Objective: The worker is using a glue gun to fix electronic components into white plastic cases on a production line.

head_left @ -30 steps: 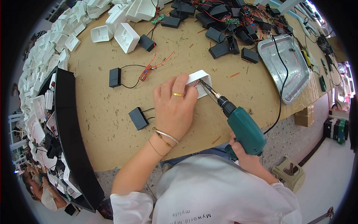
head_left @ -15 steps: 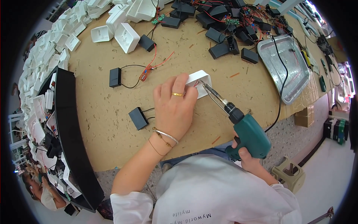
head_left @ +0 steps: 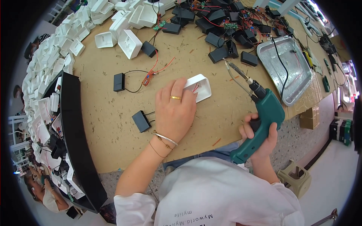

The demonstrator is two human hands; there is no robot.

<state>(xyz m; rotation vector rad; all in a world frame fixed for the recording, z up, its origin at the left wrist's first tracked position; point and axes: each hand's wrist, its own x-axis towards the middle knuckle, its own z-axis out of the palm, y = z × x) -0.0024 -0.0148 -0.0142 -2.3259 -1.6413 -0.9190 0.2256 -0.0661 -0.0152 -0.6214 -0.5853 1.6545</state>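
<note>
My left hand (head_left: 176,109) is closed on a small white plastic housing (head_left: 204,90) lying on its side, its hollow facing right. Thin red wires show inside the housing, partly behind my fingers. In my right hand (head_left: 264,139) I grip a green pistol-shaped soldering gun (head_left: 269,109). Its metal tip points up and left, above the table and apart from the housing. Beside my left wrist lies a black box (head_left: 141,121) whose two black leads run under my hand. Farther back is another black box (head_left: 119,82), wired to a small circuit board (head_left: 146,80) with red leads.
A large heap of white housings (head_left: 43,79) covers the far left, beside a black-walled bin (head_left: 75,132) of parts. Black boxes (head_left: 218,54) and wires pile up at the back. At right sits a metal tray (head_left: 290,90), crossed by a black cord. Another person (head_left: 49,192) sits at lower left.
My right hand has moved the soldering gun up and to the right, so its tip has left the housing. The left hand keeps its hold, and the housing's opening is tilted further into view.
</note>
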